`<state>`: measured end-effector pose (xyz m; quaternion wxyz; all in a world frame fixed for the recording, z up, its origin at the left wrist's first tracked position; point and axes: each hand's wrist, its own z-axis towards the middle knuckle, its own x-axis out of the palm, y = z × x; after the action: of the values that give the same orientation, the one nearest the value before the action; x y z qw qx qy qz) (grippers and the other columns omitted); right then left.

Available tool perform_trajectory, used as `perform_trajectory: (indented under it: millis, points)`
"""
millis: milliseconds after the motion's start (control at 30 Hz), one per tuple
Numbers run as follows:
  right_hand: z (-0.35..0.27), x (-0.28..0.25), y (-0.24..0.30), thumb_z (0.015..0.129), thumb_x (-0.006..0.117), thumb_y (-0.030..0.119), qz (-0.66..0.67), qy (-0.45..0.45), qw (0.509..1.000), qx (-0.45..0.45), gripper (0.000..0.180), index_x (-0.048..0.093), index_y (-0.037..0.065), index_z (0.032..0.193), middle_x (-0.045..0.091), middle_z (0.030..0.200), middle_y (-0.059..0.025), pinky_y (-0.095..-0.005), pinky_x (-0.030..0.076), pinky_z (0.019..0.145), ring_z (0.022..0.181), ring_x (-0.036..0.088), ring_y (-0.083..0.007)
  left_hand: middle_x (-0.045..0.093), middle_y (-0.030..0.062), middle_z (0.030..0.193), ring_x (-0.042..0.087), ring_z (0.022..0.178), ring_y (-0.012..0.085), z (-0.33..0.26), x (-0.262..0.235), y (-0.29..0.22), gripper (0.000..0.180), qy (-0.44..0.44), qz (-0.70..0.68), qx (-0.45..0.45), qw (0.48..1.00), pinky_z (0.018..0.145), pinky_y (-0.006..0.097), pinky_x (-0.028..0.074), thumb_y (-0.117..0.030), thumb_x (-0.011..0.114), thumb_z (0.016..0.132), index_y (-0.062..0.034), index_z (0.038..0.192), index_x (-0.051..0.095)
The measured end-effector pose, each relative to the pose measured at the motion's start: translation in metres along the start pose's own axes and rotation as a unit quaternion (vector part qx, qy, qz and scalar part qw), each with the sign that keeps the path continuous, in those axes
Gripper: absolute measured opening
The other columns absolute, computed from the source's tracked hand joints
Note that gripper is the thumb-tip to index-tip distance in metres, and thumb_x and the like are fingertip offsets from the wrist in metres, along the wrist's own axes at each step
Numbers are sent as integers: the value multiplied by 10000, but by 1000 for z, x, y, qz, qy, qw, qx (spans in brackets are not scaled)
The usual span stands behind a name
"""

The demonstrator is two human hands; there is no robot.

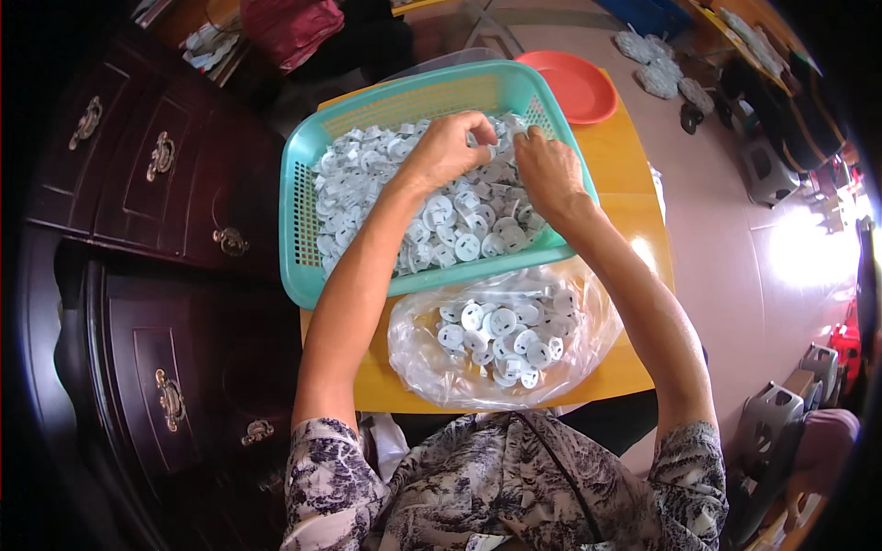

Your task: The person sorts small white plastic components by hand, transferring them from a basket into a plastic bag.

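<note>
Both of my hands are over a green plastic basket [292, 197] heaped with small white round plastic parts [367, 156]. My left hand [452, 151] is above the far middle of the heap, thumb and fingers curled toward each other; what they hold, if anything, is hidden. Just right of it, near the basket's right wall, my right hand [548, 170] is closed with its fingertips bent down, and I cannot make out what is in them. Nearer to me lies a clear plastic bag [418, 344], spread out, with several similar white discs [503, 321] on it.
The basket and bag rest on a yellow wooden table [625, 165]. A red plastic plate [574, 87] sits at its far right corner. Dark wooden drawers [129, 174] stand close on the left. Stools [772, 427] and other goods line the floor at right.
</note>
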<state>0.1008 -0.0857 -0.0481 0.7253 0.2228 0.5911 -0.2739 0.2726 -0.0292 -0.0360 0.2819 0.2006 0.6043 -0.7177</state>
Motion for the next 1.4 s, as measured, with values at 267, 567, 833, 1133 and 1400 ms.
perform_trajectory:
  millis: [267, 567, 833, 1133, 1400]
  points:
    - [-6, 1, -6, 798, 637, 49, 34, -10, 999, -7, 156, 695, 15, 939, 673, 1000, -183, -390, 575, 731, 892, 701, -310, 647, -15, 882, 519, 713, 57, 0, 0, -5, 156, 10, -73, -16, 997, 662, 234, 465, -63, 684, 787, -44, 942, 687]
    - [0, 0, -2, 793, 645, 45, 37, -21, 999, -15, 175, 719, 10, 948, 671, 1057, -204, -383, 573, 774, 926, 705, -318, 664, 0, 869, 565, 725, 92, 1, -12, -29, 183, 8, -30, 70, 997, 671, 267, 487, -112, 682, 796, -41, 964, 687]
    - [2, 9, -5, 771, 672, 51, -26, 2, 1000, 1, 210, 726, 45, 973, 693, 1040, -173, -363, 581, 767, 937, 709, -295, 624, 7, 927, 586, 826, 100, -128, -11, -123, 139, 90, 27, 40, 995, 681, 272, 479, -17, 659, 819, -66, 948, 647]
    - [4, 11, -7, 802, 603, 53, -1, -40, 999, -25, 133, 719, 19, 859, 709, 918, -200, -443, 572, 761, 885, 707, -349, 539, 63, 940, 567, 904, 248, -224, 59, -101, 199, 52, 135, 111, 983, 725, 380, 510, 26, 666, 731, -42, 899, 587]
    - [3, 8, -12, 839, 572, 47, -33, -17, 999, -27, 134, 700, 19, 862, 692, 916, -222, -489, 567, 752, 868, 702, -383, 562, 57, 1046, 556, 997, 243, -245, 65, -95, 251, 3, 159, 100, 982, 814, 371, 513, -87, 751, 766, -48, 976, 620]
